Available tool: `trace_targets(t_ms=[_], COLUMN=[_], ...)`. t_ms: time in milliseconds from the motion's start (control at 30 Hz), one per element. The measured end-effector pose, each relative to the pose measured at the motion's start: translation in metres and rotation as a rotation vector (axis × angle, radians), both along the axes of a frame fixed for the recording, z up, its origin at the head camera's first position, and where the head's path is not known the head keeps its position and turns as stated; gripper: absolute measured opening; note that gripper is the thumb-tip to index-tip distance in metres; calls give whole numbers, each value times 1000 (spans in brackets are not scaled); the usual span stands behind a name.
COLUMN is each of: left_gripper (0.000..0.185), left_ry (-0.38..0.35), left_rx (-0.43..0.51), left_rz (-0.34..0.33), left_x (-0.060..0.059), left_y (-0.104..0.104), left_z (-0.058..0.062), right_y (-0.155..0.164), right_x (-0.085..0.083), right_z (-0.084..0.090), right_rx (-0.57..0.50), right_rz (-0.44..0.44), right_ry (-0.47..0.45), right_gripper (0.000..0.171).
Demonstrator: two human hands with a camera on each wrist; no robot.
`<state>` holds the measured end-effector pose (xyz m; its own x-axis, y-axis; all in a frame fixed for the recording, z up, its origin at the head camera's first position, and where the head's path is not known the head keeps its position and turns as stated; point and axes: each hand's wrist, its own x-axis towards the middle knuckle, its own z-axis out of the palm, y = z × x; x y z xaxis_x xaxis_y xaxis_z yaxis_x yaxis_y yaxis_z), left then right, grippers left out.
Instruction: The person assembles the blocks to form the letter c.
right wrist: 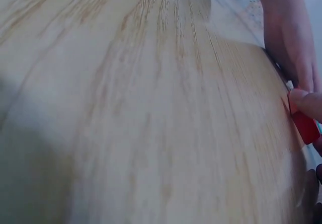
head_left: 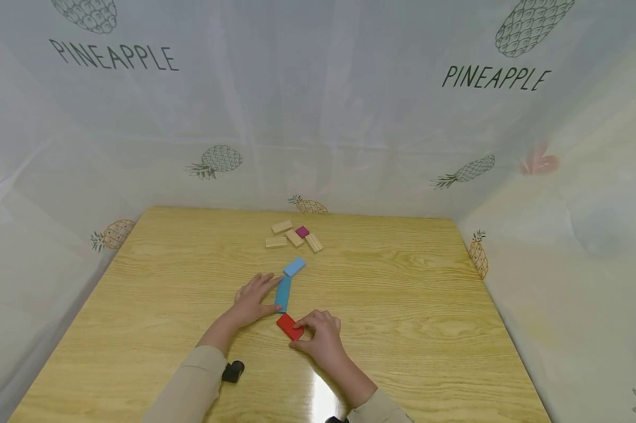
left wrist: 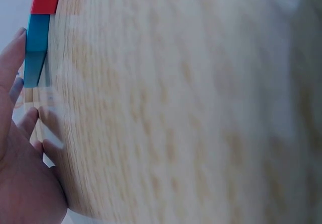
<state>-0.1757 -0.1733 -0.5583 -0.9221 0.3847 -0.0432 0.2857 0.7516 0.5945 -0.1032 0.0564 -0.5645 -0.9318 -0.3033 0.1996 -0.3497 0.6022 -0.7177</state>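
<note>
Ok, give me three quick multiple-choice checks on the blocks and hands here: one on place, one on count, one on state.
1. Where does the red block lie?
A. at the near end of the blue row
B. among the plain wooden blocks
C. at the table's far left corner

2. How many blue blocks are on the table?
A. one
B. two
C. four

3. What is the right hand doing?
A. resting flat, away from any block
B. holding the red block with curled fingers
C. lifting a wooden block

Answers: 1 A, it sits just below the near blue block. 2 B, two are visible in the head view. 3 B, fingers curl around it.
</note>
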Motion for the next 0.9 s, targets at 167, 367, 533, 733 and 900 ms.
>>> trace_targets(t_ms=[167,367,533,733,900], left_gripper=[74,73,73,72,72], left_ry=[-6,-14,-17,-23,-11], left_rx=[4,8,7,21,4], left_rz=[1,7,11,16,17], left_x=[1,1,1,2,2], left_y=[-1,0,2,3,0], left_z=[2,1,1,0,-3], right_y=[1,5,10,16,18], right_x=[-7,-31,-53,-83,-110], right_z=[8,24,33,40,42], right_rx=[-52,-93,-107,-101,-97], right_rz=[-10,-41,-58,-102,-118], right_ry=[1,16,10,15,4], right_gripper=[34,31,30,30,29])
